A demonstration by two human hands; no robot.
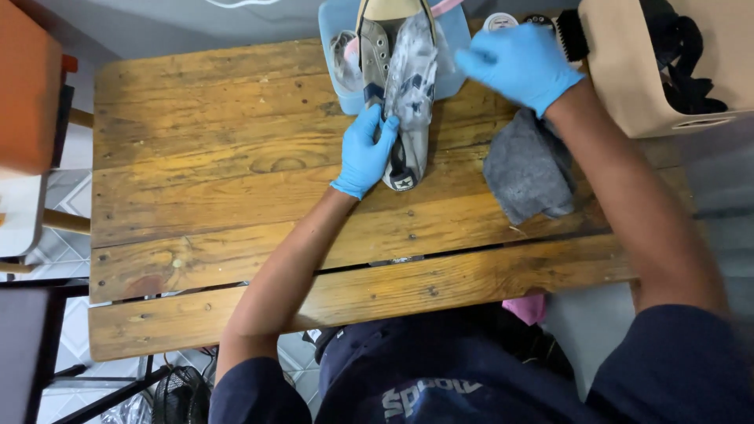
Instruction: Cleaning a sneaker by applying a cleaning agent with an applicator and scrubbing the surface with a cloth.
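A worn grey canvas shoe (407, 94) lies heel towards me on the wooden table (236, 196), its toe over a light blue tray (334, 31). My left hand (365, 151), in a blue glove, grips the shoe at its heel side. My right hand (520, 63), also gloved in blue, hovers with fingers spread just right of the shoe's toe, and I cannot see anything in it. A crumpled grey cloth (530, 166) rests on the table under my right forearm.
A beige box (628, 86) holding dark items stands at the back right. A black brush (569, 33) and a small round tin (499, 21) lie behind my right hand. An orange and white object (23, 118) sits off the table's left edge.
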